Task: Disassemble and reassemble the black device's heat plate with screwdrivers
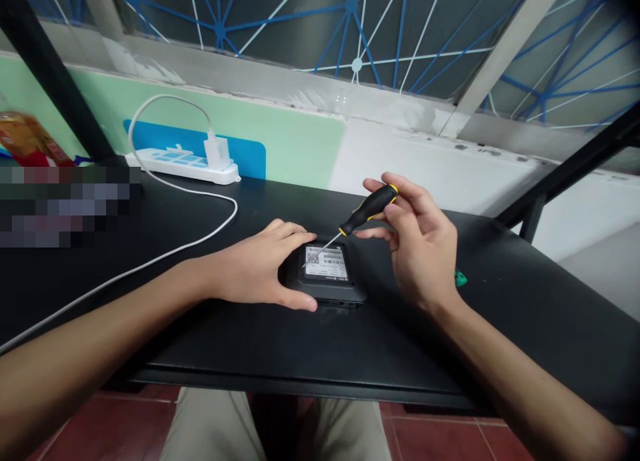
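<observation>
A small black electronic box (355,293) lies on the table with its labelled side up. The white label (336,264) carries barcodes and a square code. My left hand (273,264) grips the box's left side, thumb along the near edge and fingers at the far edge. In my right hand (423,241) is a screwdriver (373,209) with a black and yellow handle, held between thumb and fingers. Its thin metal shaft slants down to the left, and the tip is at the left part of the box's top. Whether a screw sits under the tip, I cannot tell.
A white power strip (185,164) with a plugged-in charger (217,152) stands by the wall; its white cable (200,237) runs across the black table (240,344). Behind my right wrist shows a green object (461,278). A colourful package (30,141) is at far left.
</observation>
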A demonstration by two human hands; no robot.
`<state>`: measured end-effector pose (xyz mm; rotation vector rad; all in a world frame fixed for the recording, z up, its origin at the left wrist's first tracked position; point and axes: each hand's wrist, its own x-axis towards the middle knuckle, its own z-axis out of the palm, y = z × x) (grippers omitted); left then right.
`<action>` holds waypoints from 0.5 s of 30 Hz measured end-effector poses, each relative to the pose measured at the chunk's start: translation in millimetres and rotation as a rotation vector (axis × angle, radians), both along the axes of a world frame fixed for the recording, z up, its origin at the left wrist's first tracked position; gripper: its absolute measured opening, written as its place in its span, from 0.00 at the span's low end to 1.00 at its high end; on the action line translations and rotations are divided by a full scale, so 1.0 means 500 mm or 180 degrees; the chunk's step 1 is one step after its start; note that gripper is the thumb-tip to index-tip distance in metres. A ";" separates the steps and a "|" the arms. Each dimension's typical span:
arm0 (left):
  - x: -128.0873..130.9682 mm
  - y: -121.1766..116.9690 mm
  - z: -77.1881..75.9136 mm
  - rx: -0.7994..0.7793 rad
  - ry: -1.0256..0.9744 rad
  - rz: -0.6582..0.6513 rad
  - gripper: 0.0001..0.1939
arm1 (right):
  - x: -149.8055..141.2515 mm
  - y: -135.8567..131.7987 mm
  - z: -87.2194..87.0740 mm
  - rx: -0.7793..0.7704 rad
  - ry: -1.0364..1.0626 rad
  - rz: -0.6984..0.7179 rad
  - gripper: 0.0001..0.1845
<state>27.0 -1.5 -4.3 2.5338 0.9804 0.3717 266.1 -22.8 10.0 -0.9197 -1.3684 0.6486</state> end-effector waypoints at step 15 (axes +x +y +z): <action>0.000 -0.002 0.005 -0.0053 0.0058 0.0001 0.51 | -0.001 -0.013 0.005 0.0404 -0.0209 -0.0319 0.16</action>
